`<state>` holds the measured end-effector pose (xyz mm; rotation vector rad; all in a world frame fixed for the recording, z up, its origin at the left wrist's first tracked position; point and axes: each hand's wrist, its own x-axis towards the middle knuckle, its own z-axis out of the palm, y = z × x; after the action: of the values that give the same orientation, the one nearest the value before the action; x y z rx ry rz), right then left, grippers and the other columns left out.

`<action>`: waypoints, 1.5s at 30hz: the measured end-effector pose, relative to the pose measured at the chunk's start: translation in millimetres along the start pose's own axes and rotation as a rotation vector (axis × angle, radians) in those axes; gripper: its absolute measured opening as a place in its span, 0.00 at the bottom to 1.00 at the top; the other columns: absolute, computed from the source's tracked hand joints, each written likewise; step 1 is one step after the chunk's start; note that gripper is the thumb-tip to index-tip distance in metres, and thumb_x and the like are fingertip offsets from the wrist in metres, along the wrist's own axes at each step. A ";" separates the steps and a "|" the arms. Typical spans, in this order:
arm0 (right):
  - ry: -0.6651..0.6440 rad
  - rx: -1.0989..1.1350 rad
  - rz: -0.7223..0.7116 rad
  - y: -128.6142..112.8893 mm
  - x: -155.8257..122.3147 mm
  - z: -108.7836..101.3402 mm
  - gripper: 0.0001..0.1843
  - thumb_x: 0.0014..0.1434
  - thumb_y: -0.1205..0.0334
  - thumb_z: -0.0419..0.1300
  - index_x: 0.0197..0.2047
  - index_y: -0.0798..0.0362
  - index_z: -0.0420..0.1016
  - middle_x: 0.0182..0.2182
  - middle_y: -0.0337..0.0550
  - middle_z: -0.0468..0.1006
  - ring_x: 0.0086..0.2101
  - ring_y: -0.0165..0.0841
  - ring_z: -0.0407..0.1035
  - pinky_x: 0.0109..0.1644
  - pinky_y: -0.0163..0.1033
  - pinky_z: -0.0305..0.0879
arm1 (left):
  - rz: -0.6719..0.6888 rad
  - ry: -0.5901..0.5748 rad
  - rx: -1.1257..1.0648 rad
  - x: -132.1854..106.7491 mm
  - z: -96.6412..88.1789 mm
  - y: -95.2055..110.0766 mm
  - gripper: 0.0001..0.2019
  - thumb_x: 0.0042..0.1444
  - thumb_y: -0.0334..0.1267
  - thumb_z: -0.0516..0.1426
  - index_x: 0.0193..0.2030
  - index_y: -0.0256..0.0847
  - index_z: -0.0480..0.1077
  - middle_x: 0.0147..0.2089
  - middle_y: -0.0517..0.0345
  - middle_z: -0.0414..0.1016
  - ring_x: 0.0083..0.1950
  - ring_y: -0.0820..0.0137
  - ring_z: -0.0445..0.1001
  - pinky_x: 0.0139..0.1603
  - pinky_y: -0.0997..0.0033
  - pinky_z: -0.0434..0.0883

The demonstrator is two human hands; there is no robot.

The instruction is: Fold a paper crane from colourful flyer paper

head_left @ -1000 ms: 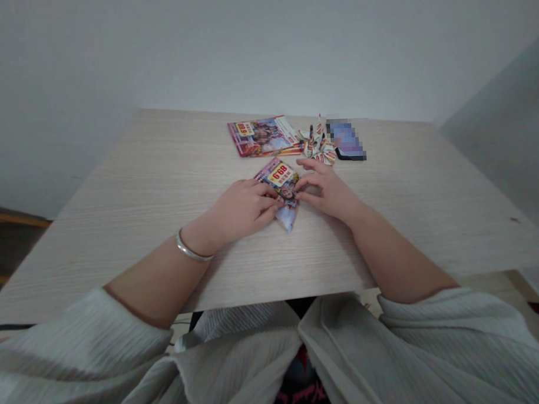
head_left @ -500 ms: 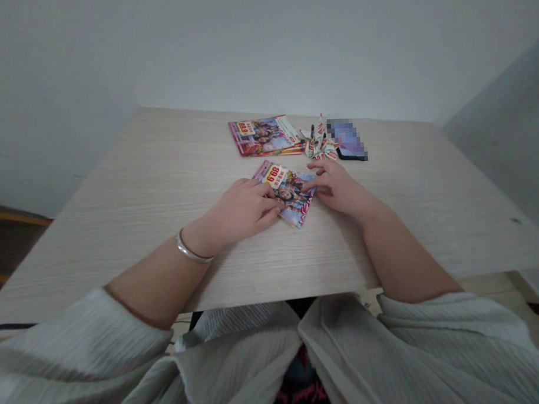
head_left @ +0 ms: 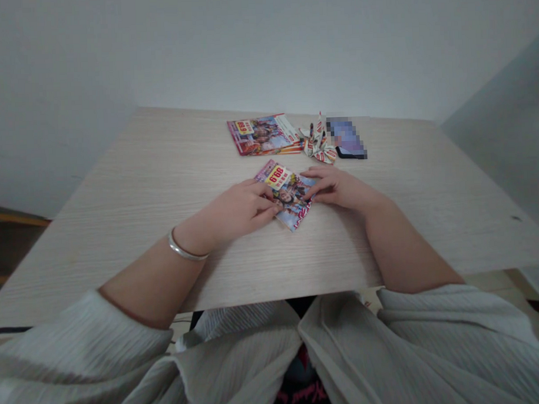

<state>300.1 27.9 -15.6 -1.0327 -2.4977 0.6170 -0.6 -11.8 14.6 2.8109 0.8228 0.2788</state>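
Observation:
A small printed flyer (head_left: 289, 192), apparently folded, lies at a slant on the table in front of me. It carries a yellow price label and a picture of people. My left hand (head_left: 251, 204) holds its left side, fingers over the top and thumb along the near edge. At the right edge, my right hand (head_left: 333, 186) has its fingertips on the paper, thumb beneath the index finger. What lies under the fingers is hidden.
Behind it, a stack of similar flyers (head_left: 262, 134) lies on the pale wooden table (head_left: 136, 189). A folded paper figure (head_left: 319, 146) stands beside the stack, with a blurred phone (head_left: 347, 138) to its right. A wall (head_left: 255, 49) borders the back.
The flyer has turned slightly, its near corner shifting left and toward me. My right hand's fingers have drawn closer together on its edge. My left hand has moved slightly left.

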 end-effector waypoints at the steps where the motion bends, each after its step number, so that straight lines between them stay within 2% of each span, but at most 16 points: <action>1: -0.002 0.021 0.009 0.5 -0.4 -0.3 0.07 0.58 0.57 0.71 0.41 0.36 0.88 0.61 0.41 0.79 0.63 0.48 0.69 0.70 0.62 0.60 | 0.005 0.000 -0.017 0.0 -0.2 -0.6 0.23 0.73 0.44 0.47 0.45 0.40 0.83 0.45 0.47 0.81 0.48 0.63 0.76 0.55 0.60 0.71; 4: -0.003 0.083 0.031 1.4 -1.3 -1.1 0.08 0.56 0.55 0.73 0.41 0.35 0.88 0.59 0.39 0.81 0.64 0.49 0.68 0.71 0.63 0.60 | 0.009 0.001 -0.057 -0.1 -0.8 -2.6 0.23 0.73 0.44 0.48 0.43 0.41 0.84 0.45 0.47 0.81 0.49 0.62 0.77 0.56 0.58 0.71; 7: 0.003 0.092 0.009 0.7 -1.2 -0.8 0.07 0.55 0.54 0.74 0.39 0.35 0.88 0.56 0.38 0.83 0.61 0.48 0.72 0.71 0.62 0.61 | 0.001 0.003 -0.069 -0.5 -0.4 -5.9 0.22 0.73 0.45 0.48 0.44 0.42 0.84 0.47 0.48 0.82 0.51 0.61 0.77 0.59 0.56 0.70; 13: 0.025 0.047 -0.002 -3.7 -2.6 2.4 0.07 0.57 0.53 0.72 0.40 0.39 0.89 0.58 0.43 0.82 0.57 0.47 0.75 0.65 0.57 0.67 | -0.042 0.011 -0.044 -2.0 1.5 -11.0 0.18 0.69 0.44 0.52 0.49 0.43 0.82 0.55 0.48 0.81 0.57 0.57 0.76 0.63 0.52 0.69; 16: 0.063 0.009 0.016 -5.8 -3.3 3.3 0.07 0.59 0.55 0.69 0.41 0.40 0.89 0.50 0.43 0.86 0.50 0.43 0.78 0.59 0.52 0.70 | -0.100 0.038 -0.023 -3.2 0.2 -8.6 0.16 0.67 0.42 0.52 0.50 0.45 0.81 0.57 0.50 0.80 0.58 0.56 0.77 0.68 0.43 0.62; 17: 0.083 -0.003 0.021 -7.0 -2.9 4.1 0.07 0.60 0.56 0.68 0.41 0.40 0.89 0.47 0.43 0.86 0.47 0.41 0.78 0.57 0.50 0.70 | -0.096 0.046 -0.040 -3.5 -0.3 -7.3 0.17 0.68 0.43 0.51 0.51 0.44 0.80 0.58 0.50 0.80 0.59 0.55 0.76 0.69 0.40 0.59; 19: 0.115 -0.018 0.024 -10.7 -1.4 6.8 0.07 0.60 0.56 0.68 0.39 0.41 0.89 0.43 0.43 0.86 0.44 0.40 0.77 0.54 0.49 0.70 | -0.042 0.048 -0.099 -3.5 -0.4 -4.3 0.19 0.68 0.51 0.54 0.54 0.43 0.77 0.61 0.48 0.78 0.63 0.54 0.74 0.72 0.42 0.56; 21: 0.122 -0.032 0.021 -15.9 0.7 10.4 0.06 0.60 0.56 0.68 0.38 0.43 0.88 0.41 0.44 0.85 0.42 0.39 0.76 0.52 0.48 0.70 | 0.032 0.048 -0.125 -2.9 0.6 -0.8 0.27 0.62 0.60 0.59 0.57 0.42 0.73 0.62 0.46 0.77 0.64 0.53 0.73 0.73 0.46 0.55; 23: 0.135 -0.037 0.036 -21.3 2.6 14.1 0.06 0.60 0.57 0.67 0.37 0.46 0.87 0.40 0.45 0.83 0.42 0.40 0.75 0.52 0.49 0.70 | 0.052 0.058 -0.084 -2.1 2.2 3.4 0.31 0.57 0.63 0.63 0.57 0.40 0.71 0.61 0.45 0.77 0.62 0.52 0.74 0.73 0.45 0.55; 25: 0.158 -0.036 0.054 -25.7 3.9 17.1 0.06 0.60 0.59 0.65 0.37 0.48 0.85 0.40 0.46 0.82 0.42 0.39 0.74 0.51 0.48 0.70 | 0.013 0.046 -0.045 -1.6 3.2 7.3 0.28 0.59 0.59 0.62 0.55 0.39 0.71 0.59 0.43 0.77 0.59 0.52 0.75 0.68 0.48 0.62; 28: 0.186 -0.028 0.069 -28.8 5.0 21.0 0.05 0.59 0.61 0.65 0.34 0.50 0.83 0.38 0.45 0.80 0.41 0.39 0.73 0.50 0.47 0.69 | -0.019 -0.023 -0.079 -1.8 3.3 10.0 0.20 0.64 0.51 0.58 0.54 0.37 0.70 0.57 0.43 0.77 0.54 0.56 0.76 0.57 0.57 0.69; 33: 0.153 0.016 0.074 -28.4 7.2 25.4 0.04 0.57 0.58 0.69 0.36 0.48 0.85 0.40 0.44 0.78 0.42 0.38 0.73 0.50 0.45 0.68 | -0.037 -0.022 -0.165 -2.3 3.2 6.6 0.16 0.66 0.45 0.53 0.54 0.36 0.70 0.55 0.43 0.76 0.55 0.57 0.75 0.58 0.58 0.70; 40: 0.120 0.023 0.138 -30.2 10.0 24.9 0.08 0.63 0.60 0.61 0.36 0.50 0.81 0.34 0.42 0.78 0.37 0.35 0.70 0.46 0.42 0.65 | -0.041 -0.020 -0.176 -2.5 2.9 6.5 0.14 0.66 0.41 0.53 0.54 0.38 0.69 0.54 0.45 0.76 0.52 0.60 0.75 0.55 0.60 0.71; 45: 0.070 -0.007 0.121 -32.8 6.9 22.8 0.09 0.60 0.65 0.62 0.40 0.49 0.84 0.34 0.41 0.76 0.35 0.34 0.69 0.43 0.40 0.64 | -0.037 -0.031 -0.169 -2.4 4.3 2.8 0.15 0.67 0.42 0.53 0.54 0.36 0.70 0.56 0.43 0.76 0.54 0.59 0.75 0.58 0.58 0.71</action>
<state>265.7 6.3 -16.5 -1.1940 -2.3920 0.5972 -0.1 -16.0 10.8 2.6340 0.8040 0.2845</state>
